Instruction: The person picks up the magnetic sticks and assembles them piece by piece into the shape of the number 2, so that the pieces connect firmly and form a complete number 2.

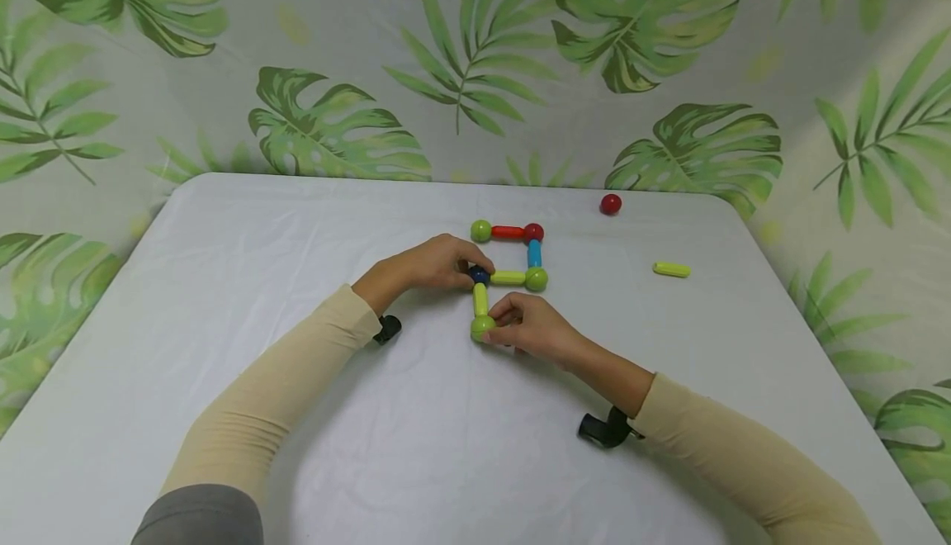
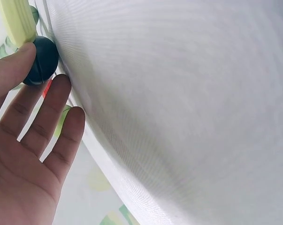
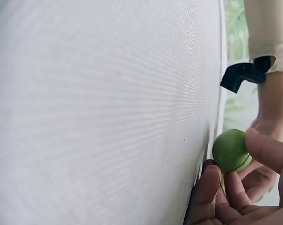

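An S-shaped chain of toy balls and rods lies on the white table. My left hand (image 1: 442,263) pinches the dark blue ball (image 2: 46,63) at its corner between thumb and fingers. From that ball a yellow-green rod (image 1: 480,300) runs toward me to a green ball (image 3: 229,149), which my right hand (image 1: 541,326) holds between thumb and fingers. Another yellow-green rod (image 1: 508,277) leads right from the blue ball to a second green ball (image 1: 537,279). Beyond it follow a blue rod (image 1: 534,253), a red ball (image 1: 533,233), a red rod (image 1: 508,233) and a third green ball (image 1: 480,231).
A loose red ball (image 1: 611,204) lies near the table's far edge, on the right. Closer in, a loose yellow-green rod (image 1: 672,269) rests by itself. Leaf-patterned cloth (image 1: 475,149) hangs behind the table (image 1: 297,206). Dark wrist cameras (image 1: 605,429) are strapped under both sleeves.
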The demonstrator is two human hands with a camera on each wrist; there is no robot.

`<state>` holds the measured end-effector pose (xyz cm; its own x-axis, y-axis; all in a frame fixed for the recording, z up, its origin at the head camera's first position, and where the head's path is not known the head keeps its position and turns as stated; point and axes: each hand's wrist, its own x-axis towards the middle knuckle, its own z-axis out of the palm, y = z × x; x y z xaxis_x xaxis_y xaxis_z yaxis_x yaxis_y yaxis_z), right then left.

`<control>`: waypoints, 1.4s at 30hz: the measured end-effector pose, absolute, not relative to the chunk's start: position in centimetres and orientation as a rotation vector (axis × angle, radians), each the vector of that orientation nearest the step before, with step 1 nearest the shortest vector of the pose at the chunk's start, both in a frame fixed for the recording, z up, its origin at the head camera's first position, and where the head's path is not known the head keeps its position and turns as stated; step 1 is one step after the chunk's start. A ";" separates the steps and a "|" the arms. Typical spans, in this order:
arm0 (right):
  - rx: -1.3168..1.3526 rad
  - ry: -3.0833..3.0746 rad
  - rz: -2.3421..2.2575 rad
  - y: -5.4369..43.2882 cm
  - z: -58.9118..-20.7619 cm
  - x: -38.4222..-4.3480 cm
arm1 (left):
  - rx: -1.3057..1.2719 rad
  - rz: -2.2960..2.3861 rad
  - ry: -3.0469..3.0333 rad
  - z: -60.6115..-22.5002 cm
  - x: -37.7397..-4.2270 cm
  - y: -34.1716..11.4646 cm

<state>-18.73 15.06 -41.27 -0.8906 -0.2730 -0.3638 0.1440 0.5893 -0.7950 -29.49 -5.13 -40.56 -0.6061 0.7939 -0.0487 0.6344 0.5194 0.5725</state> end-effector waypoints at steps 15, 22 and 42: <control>-0.123 2.336 -1.254 15.2 -41.1 -18.6 | 1.193 0.728 2.459 -40.7 -29.5 -5.1; -0.166 2.351 -1.181 17.1 -40.5 -18.7 | 1.180 0.731 2.452 -40.6 -29.6 -5.2; -0.346 2.705 -0.854 22.6 -39.6 -21.3 | 1.169 0.747 2.433 -40.7 -29.6 -5.1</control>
<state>-21.29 22.59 -39.64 -0.9312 -0.3083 -0.1943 -0.1408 0.7962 -0.5885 -29.61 -5.06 -40.72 -0.6043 0.7933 -0.0741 0.6149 0.5235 0.5898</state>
